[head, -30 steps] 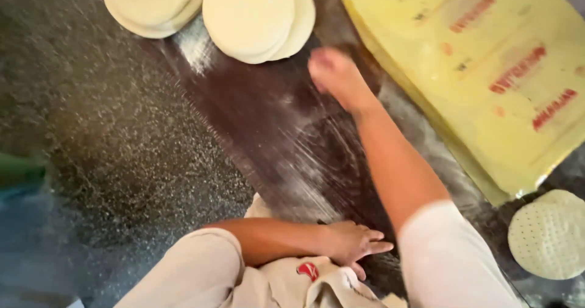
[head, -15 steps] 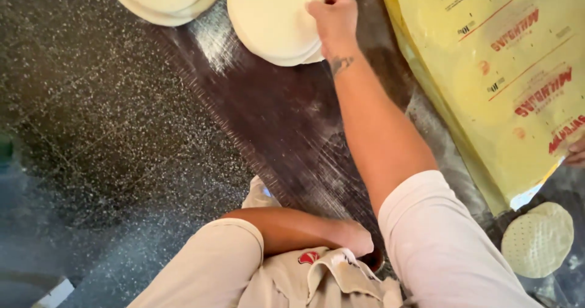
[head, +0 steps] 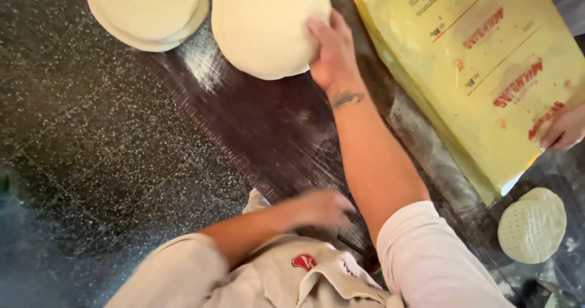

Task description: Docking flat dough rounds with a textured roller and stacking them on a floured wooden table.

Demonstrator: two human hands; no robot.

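My right hand (head: 332,52) reaches far forward and grips the right edge of the top round of pale dough (head: 262,28), fingers on top of it. That round lies on a stack on the dark floured board (head: 262,137). A second stack of dough rounds (head: 146,9) sits to its left. My left hand (head: 320,207) is close to my body at the board's near edge, blurred by motion, with nothing visible in it.
A large yellow paper sack (head: 481,70) lies at the right, with another person's hand (head: 563,128) on its lower edge. A small perforated dough disc (head: 532,226) rests at the lower right. Speckled dark stone counter (head: 91,149) spreads to the left.
My right hand has moved forward from the board to the dough stack and closed on the top round's edge. My left hand has shifted slightly left near my body.
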